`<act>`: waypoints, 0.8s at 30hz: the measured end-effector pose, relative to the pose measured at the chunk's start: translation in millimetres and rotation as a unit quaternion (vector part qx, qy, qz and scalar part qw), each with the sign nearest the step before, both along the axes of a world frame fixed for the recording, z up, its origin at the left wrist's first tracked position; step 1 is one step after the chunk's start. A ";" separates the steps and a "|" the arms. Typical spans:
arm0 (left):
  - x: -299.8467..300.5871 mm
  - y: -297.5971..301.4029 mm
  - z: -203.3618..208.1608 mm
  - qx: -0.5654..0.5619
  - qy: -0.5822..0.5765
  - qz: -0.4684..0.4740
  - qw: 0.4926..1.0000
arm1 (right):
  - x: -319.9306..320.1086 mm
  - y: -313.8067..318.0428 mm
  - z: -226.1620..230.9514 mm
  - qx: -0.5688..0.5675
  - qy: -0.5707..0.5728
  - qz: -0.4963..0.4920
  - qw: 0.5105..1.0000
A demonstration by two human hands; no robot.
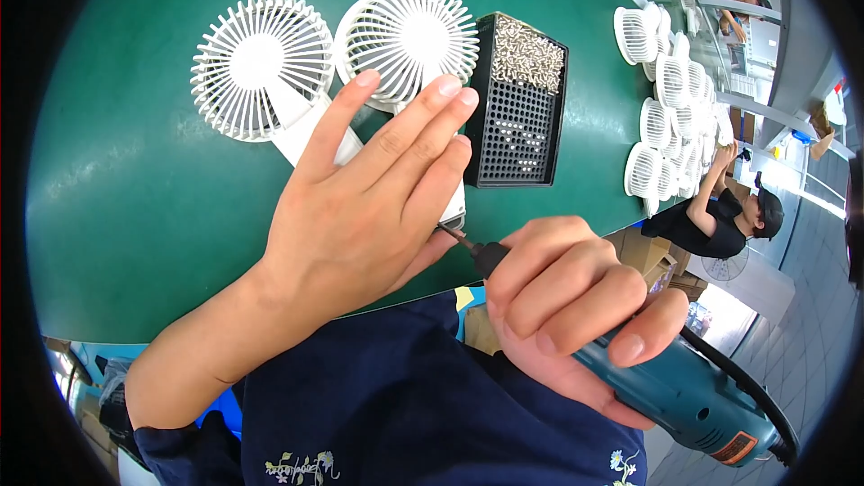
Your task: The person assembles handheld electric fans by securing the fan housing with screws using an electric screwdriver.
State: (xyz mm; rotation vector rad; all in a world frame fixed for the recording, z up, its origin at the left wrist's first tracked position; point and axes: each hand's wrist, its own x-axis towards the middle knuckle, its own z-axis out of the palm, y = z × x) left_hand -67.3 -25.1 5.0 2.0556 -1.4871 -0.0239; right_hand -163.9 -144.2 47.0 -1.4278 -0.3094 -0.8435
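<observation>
Two white handheld fans lie on the green table: the left fan [256, 63] and the right fan [423, 36]. My left hand [369, 189] rests over the right fan's handle and holds it, fingers stretched toward the round cages and thumb near the handle's end. The left fan's handle runs partly under this hand. My right hand [576, 306] is closed round a teal electric screwdriver [675, 391] with a black cord. Its thin bit meets the end of the right fan's handle, beside my left thumb. The exact contact is partly hidden.
A black perforated screw tray [522, 137] stands right of the fans, with loose screws [531, 54] heaped at its far end. Many white fans [670, 117] stand in rows along the far right. Two people [720, 220] work beyond them.
</observation>
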 end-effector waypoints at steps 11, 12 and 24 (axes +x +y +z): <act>-0.2 -0.7 -2.0 -0.007 0.009 0.000 1.000 | -0.9 3.7 -0.8 0.008 -0.003 -0.011 1.000; 0.1 -0.1 -2.0 -0.006 0.005 0.001 1.000 | 0.1 3.0 -0.2 0.007 0.001 -0.008 1.000; -0.2 0.5 -4.3 -0.010 -0.010 0.004 1.000 | 7.0 3.2 -5.9 -0.046 0.009 0.000 0.999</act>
